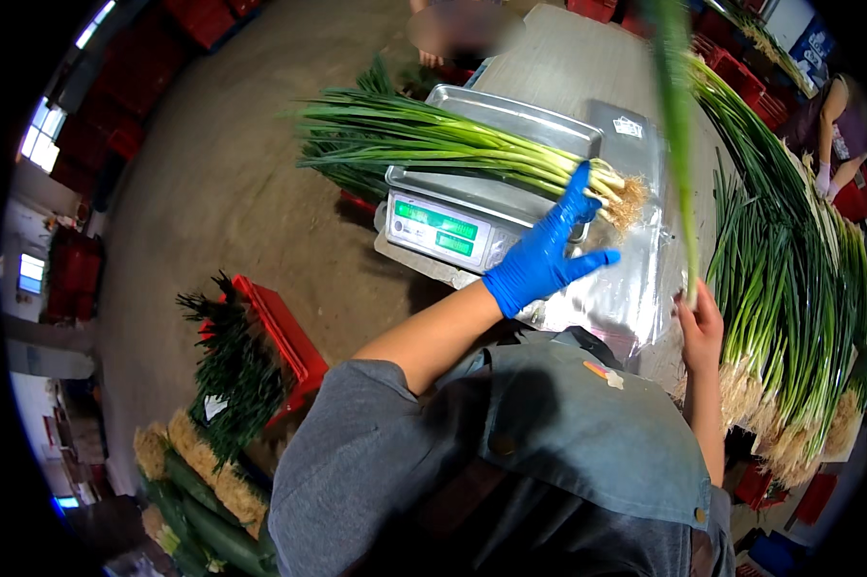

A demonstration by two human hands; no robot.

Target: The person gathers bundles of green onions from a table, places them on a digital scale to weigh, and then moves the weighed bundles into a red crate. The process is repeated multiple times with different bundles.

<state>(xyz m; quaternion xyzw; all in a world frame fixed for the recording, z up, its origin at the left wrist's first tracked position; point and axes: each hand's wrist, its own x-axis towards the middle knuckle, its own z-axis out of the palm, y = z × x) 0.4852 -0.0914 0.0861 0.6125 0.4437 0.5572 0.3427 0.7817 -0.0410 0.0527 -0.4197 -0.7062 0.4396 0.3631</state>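
A bunch of green onions (469, 141) lies across the metal pan (451, 180) of a digital scale (441, 231) with a lit green display. Its roots (627, 202) point right and its leaves hang past the pan on the left. My left hand (541, 249), in a blue glove, reaches over the root end with thumb and fingers spread. A fingertip overlaps the white stems; whether it presses on them I cannot tell. Bare, my right hand (702, 324) pinches the lower end of a single green onion (675, 137), whose leaves rise blurred past the top of the view.
A large heap of green onions (779, 288) covers the table at right. At lower left stand a red crate (282, 339) of greens and several big bundles (203, 498). One person (462, 29) is beyond the scale, another (833, 130) at far right.
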